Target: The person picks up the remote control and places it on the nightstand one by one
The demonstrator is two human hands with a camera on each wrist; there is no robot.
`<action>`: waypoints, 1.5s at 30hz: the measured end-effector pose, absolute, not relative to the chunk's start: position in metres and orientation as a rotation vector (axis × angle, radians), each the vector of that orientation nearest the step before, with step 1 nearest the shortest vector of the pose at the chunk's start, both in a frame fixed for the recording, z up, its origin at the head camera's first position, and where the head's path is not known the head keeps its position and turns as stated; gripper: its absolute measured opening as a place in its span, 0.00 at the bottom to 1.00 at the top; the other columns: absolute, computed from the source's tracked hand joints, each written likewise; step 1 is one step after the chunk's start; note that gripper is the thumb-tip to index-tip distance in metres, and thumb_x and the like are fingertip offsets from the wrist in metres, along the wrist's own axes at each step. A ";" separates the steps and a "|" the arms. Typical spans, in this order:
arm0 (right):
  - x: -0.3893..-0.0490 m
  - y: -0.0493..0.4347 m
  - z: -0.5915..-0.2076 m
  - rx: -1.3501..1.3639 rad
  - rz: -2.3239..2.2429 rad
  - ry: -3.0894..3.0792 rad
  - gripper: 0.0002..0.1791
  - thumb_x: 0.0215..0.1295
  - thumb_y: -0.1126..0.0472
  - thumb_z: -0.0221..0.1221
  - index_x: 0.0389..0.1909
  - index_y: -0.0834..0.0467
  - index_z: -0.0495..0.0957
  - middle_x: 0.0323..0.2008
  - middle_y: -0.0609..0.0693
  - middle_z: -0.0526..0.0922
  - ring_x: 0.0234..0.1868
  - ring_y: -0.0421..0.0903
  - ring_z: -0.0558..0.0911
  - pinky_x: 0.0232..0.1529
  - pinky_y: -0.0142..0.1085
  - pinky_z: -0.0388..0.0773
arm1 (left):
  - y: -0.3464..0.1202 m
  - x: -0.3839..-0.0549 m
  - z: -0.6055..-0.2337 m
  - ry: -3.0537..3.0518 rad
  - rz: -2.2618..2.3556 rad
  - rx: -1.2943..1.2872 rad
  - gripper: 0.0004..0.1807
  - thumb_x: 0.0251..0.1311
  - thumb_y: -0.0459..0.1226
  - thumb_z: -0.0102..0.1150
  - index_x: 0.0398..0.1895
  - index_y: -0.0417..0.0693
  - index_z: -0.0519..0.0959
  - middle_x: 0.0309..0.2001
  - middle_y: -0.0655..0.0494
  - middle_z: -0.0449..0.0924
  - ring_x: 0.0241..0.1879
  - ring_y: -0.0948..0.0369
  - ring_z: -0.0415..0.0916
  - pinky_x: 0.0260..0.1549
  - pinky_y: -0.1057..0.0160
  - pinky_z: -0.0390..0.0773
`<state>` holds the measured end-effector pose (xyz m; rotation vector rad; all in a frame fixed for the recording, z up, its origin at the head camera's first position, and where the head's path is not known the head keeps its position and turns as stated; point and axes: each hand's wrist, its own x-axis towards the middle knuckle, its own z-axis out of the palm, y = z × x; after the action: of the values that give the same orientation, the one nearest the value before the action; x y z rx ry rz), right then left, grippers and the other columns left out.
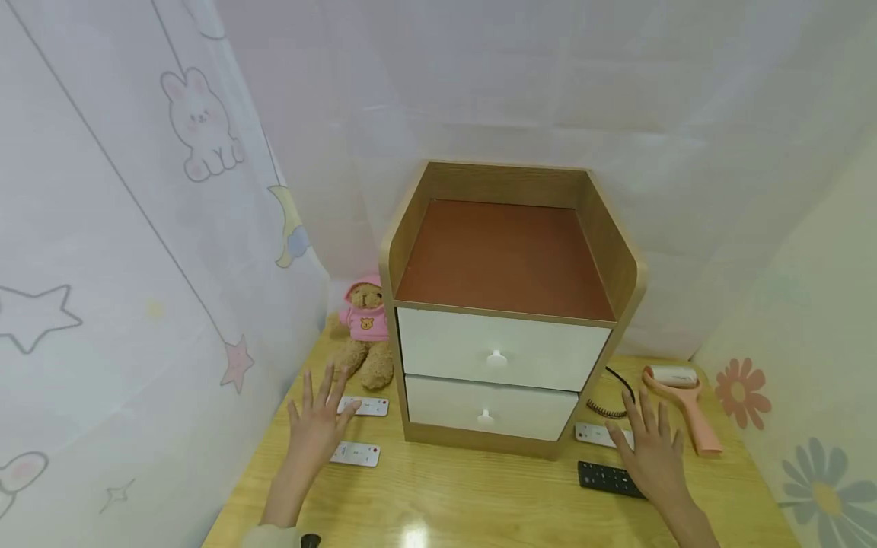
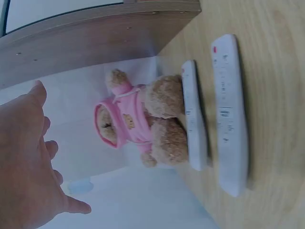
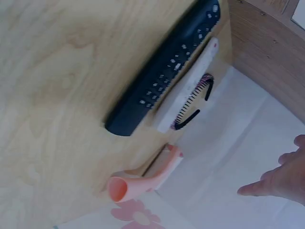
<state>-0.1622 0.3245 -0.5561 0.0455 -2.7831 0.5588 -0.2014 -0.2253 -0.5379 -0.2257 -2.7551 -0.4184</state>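
Both hands hover over the table with fingers spread and nothing held. My left hand (image 1: 317,426) is above two white remote controls, a farther one (image 1: 370,406) and a nearer one (image 1: 358,454); in the left wrist view both remotes (image 2: 230,114) lie flat, apart from the hand (image 2: 28,157). My right hand (image 1: 654,457) hangs over a black remote control (image 1: 606,478) and a white remote control (image 1: 594,434), partly covering both. The right wrist view shows the black remote (image 3: 164,71) beside the white one (image 3: 187,90), with only part of the hand (image 3: 281,174) visible.
A wooden cabinet (image 1: 507,443) with two closed white drawers stands mid-table. A teddy bear (image 1: 368,327) in a pink hoodie sits left of it. To the right are a toothed black headband (image 3: 193,102) and a pink-handled lint roller (image 1: 695,411). Printed curtains (image 1: 137,304) surround the table.
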 end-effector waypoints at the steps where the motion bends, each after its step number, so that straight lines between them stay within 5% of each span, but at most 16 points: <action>1: -0.161 0.326 -0.557 0.045 0.567 -2.799 0.39 0.73 0.43 0.48 0.77 0.47 0.41 0.76 0.60 0.39 0.72 0.69 0.35 0.53 0.81 0.40 | -0.225 -0.202 -0.534 -2.737 -0.423 -0.246 0.38 0.69 0.51 0.50 0.77 0.57 0.47 0.77 0.50 0.40 0.73 0.37 0.32 0.55 0.20 0.46; 7: -0.151 0.338 -0.572 0.047 0.577 -2.955 0.42 0.70 0.40 0.50 0.76 0.54 0.47 0.72 0.69 0.50 0.68 0.77 0.44 0.49 0.82 0.43 | -0.216 -0.211 -0.491 -2.606 -0.493 -0.433 0.39 0.68 0.46 0.53 0.77 0.57 0.47 0.77 0.51 0.41 0.73 0.38 0.32 0.56 0.21 0.49; 14: -0.144 0.349 -0.597 0.082 0.589 -3.084 0.44 0.65 0.38 0.55 0.73 0.59 0.54 0.68 0.71 0.56 0.64 0.79 0.53 0.44 0.83 0.51 | -0.203 -0.224 -0.411 -2.405 -0.769 -0.729 0.36 0.72 0.54 0.40 0.77 0.50 0.48 0.77 0.53 0.41 0.74 0.43 0.33 0.63 0.29 0.49; 18: -0.141 0.353 -0.606 0.087 0.597 -3.137 0.46 0.61 0.36 0.58 0.71 0.60 0.57 0.67 0.71 0.60 0.63 0.78 0.56 0.43 0.82 0.55 | -0.196 -0.232 -0.367 -2.324 -0.933 -0.879 0.37 0.71 0.54 0.41 0.77 0.49 0.47 0.77 0.54 0.41 0.75 0.48 0.38 0.67 0.36 0.50; 27: -0.136 0.360 -0.615 0.038 0.571 -3.232 0.45 0.54 0.42 0.67 0.68 0.61 0.64 0.62 0.70 0.68 0.60 0.76 0.64 0.43 0.79 0.61 | -0.169 -0.231 -0.279 -2.244 -1.466 -1.096 0.43 0.65 0.31 0.57 0.77 0.52 0.46 0.77 0.58 0.42 0.74 0.58 0.45 0.63 0.41 0.64; 39: -0.135 0.365 -0.625 0.111 0.610 -3.226 0.37 0.49 0.55 0.72 0.61 0.60 0.72 0.58 0.65 0.74 0.59 0.73 0.68 0.40 0.71 0.71 | -0.169 -0.257 -0.262 -2.329 -1.568 -1.159 0.40 0.61 0.28 0.61 0.75 0.49 0.56 0.76 0.63 0.46 0.73 0.58 0.48 0.64 0.50 0.66; 45: -0.136 0.365 -0.627 0.179 0.624 -3.181 0.35 0.47 0.62 0.72 0.60 0.61 0.73 0.57 0.66 0.74 0.58 0.72 0.69 0.42 0.64 0.76 | -0.173 -0.264 -0.264 -2.330 -1.642 -1.185 0.43 0.58 0.25 0.62 0.75 0.47 0.55 0.77 0.61 0.44 0.73 0.51 0.49 0.53 0.63 0.77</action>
<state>-0.1362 0.3650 -0.6268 0.1786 -3.1808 0.6244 -0.2640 -0.1733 -0.2638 -1.1847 -2.3297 -1.6419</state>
